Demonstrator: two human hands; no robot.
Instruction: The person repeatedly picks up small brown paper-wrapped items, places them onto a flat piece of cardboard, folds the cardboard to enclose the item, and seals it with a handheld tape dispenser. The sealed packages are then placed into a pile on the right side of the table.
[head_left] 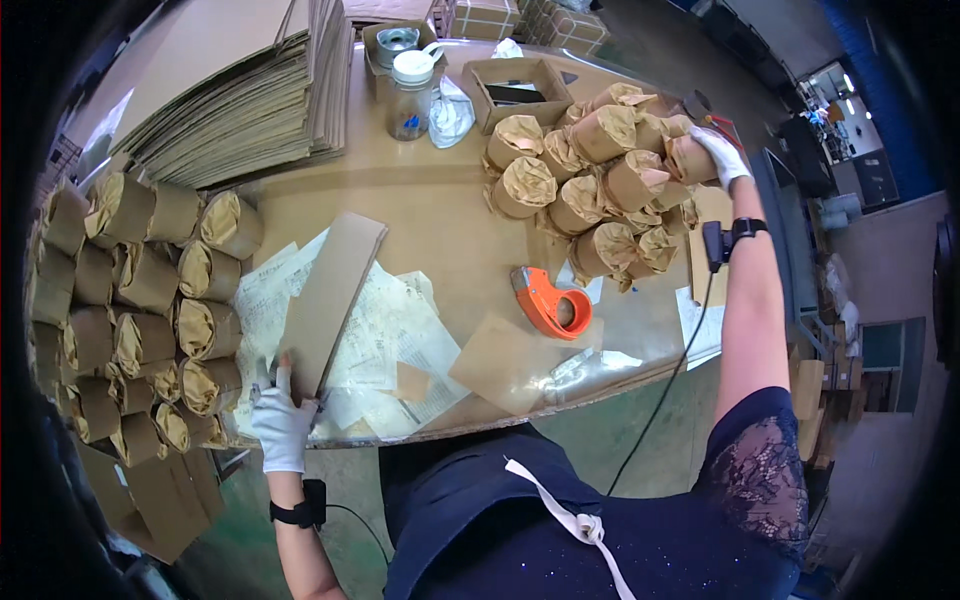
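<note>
My left hand (281, 425), in a white glove, grips the near end of a long, flat piece of brown cardboard (335, 285). That cardboard lies slantwise over printed paper sheets (400, 340) on the table. Reaching far to the right, my right hand (720, 155), also gloved, is closed on a round bundle wrapped in brown paper (690, 160). Its fingertips are partly hidden. This bundle is at the right edge of a heap of similar wrapped bundles (605, 135). An orange tape dispenser (545, 303) rests on the table between my hands.
Stacked wrapped bundles (145, 285) fill the left side. Flat cardboard sheets (240, 110) are piled at the far left. Behind stand a clear jar (409, 108) and an open cardboard box (548, 108). A black cable (655, 400) runs down from my right wrist.
</note>
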